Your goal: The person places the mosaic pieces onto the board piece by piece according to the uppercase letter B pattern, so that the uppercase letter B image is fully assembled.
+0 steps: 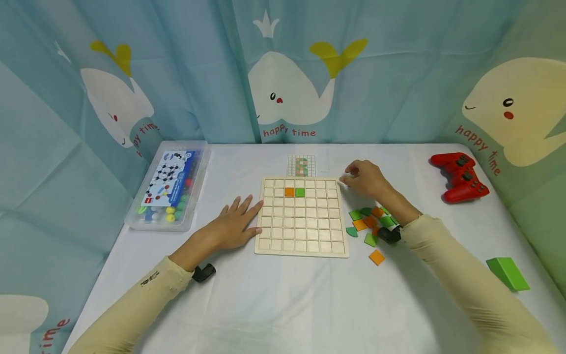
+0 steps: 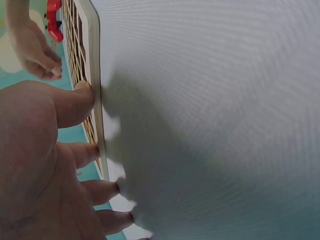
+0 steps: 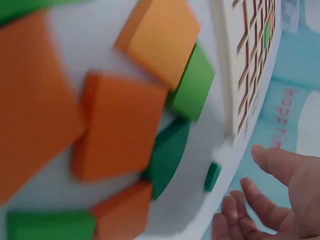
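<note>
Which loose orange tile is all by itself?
The lowest orange tile in the head view, apart from the pile; the other loose orange ones lie in it.

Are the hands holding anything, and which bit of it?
Nothing is held, as far as I can see: the left hand just touches the left edge of the grid board, and the right hand looks empty.

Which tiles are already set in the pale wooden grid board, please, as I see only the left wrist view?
Observer: One orange square tile and one green square tile sit side by side in the second row from the far edge of the board.
Operator: Thank you; where are the loose ones?
Observer: The loose orange and green tiles lie to the right of the board.
Operator: And what lies beyond its far edge?
Observer: A small card printed with an orange-and-green pattern on a grid.
</note>
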The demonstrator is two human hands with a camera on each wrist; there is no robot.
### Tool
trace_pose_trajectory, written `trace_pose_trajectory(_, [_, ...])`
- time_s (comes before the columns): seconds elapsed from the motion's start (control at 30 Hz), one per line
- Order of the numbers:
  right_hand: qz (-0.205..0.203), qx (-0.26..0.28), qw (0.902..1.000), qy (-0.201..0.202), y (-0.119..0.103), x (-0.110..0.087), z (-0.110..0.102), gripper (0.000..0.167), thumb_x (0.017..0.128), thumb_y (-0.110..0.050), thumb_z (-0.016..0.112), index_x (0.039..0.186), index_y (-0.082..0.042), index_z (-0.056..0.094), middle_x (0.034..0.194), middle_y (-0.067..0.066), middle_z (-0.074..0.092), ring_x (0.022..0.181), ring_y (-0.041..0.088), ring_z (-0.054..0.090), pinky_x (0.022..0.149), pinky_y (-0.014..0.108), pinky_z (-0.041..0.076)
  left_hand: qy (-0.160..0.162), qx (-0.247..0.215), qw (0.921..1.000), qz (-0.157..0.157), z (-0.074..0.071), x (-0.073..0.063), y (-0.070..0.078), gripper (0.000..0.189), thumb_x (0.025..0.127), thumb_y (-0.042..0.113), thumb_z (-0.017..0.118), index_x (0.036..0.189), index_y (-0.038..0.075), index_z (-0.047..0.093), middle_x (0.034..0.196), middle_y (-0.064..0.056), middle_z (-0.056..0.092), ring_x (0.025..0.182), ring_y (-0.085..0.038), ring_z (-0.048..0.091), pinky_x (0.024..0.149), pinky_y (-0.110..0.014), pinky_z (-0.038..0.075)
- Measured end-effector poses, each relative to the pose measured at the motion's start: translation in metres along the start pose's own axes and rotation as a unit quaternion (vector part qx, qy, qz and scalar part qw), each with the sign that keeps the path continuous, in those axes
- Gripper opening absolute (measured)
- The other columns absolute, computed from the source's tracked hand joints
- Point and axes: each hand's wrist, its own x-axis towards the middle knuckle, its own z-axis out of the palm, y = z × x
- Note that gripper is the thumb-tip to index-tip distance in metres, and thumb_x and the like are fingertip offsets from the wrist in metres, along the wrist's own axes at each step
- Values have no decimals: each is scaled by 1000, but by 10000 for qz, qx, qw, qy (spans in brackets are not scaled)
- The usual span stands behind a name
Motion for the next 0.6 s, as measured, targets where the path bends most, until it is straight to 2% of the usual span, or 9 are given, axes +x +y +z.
trace_pose_trajectory(0.17, [383, -195, 9991, -73, 13, -3, -3, 55, 105, -32, 66, 130, 15, 54, 125, 34, 56, 112, 46, 56, 97, 58, 50, -45, 5, 10000, -3, -1, 0, 0, 76, 111, 52, 46, 172, 23, 11, 177, -16, 1, 162, -46, -2, 127, -68, 9])
trace_pose_trajectory(0.3, [470, -305, 9984, 20, 18, -3, 3, 54, 104, -31, 68, 129, 16, 55, 122, 33, 56, 110, 43, 55, 97, 57, 50, -43, 19, 10000, -11, -2, 0, 0, 76, 111, 52, 46, 172, 23, 11, 177, -16, 1, 162, -46, -1, 127, -68, 10])
trace_pose_trajectory(0.43, [316, -226, 9992, 65, 20, -2, 6, 45, 105, -19, 66, 130, 17, 55, 125, 33, 55, 114, 45, 55, 102, 58, 49, -64, 1, 10000, -36, -2, 0, 0, 76, 111, 52, 47, 172, 23, 11, 177, -16, 1, 162, -46, -2, 127, -68, 9])
trace_pose_trajectory(0.6, [-164, -158, 9996, -194, 26, -2, 3, 35, 106, -4, 59, 134, 17, 53, 130, 36, 52, 121, 49, 53, 106, 60, 47, -90, -36, 9999, -61, -2, 1, 1, 76, 111, 51, 47, 172, 23, 11, 177, -16, 1, 162, -45, -2, 127, -68, 9])
